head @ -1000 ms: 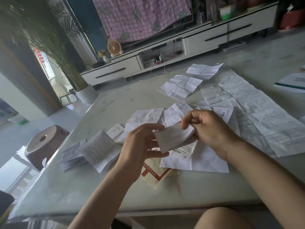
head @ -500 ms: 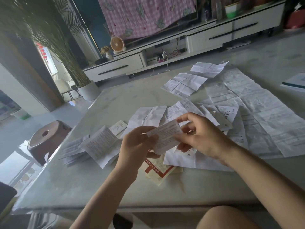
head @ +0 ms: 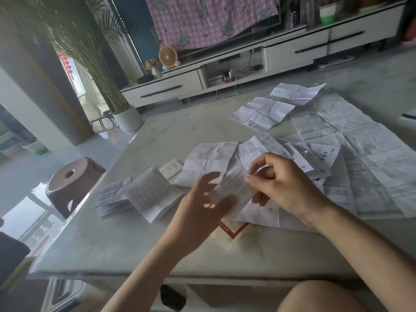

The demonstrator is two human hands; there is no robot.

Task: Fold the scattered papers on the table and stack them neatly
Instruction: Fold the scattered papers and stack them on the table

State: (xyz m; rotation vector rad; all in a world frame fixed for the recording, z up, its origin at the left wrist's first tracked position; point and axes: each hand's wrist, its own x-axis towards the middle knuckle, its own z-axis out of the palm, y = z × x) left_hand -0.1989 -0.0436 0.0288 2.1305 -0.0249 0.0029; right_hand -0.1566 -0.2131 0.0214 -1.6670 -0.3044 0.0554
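Held over table (head: 112,244) — folded paper (head: 234,188) pinched by right hand (head: 290,192); left hand (head: 198,212), blurred, fingers spread apart, at its 8 o'clock; folded stack (head: 112,197) at 9 o'clock.

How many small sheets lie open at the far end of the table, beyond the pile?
2. The nearer sheet lies just beyond the pile; the farther sheet sits behind it to the right. The pile may hide more.
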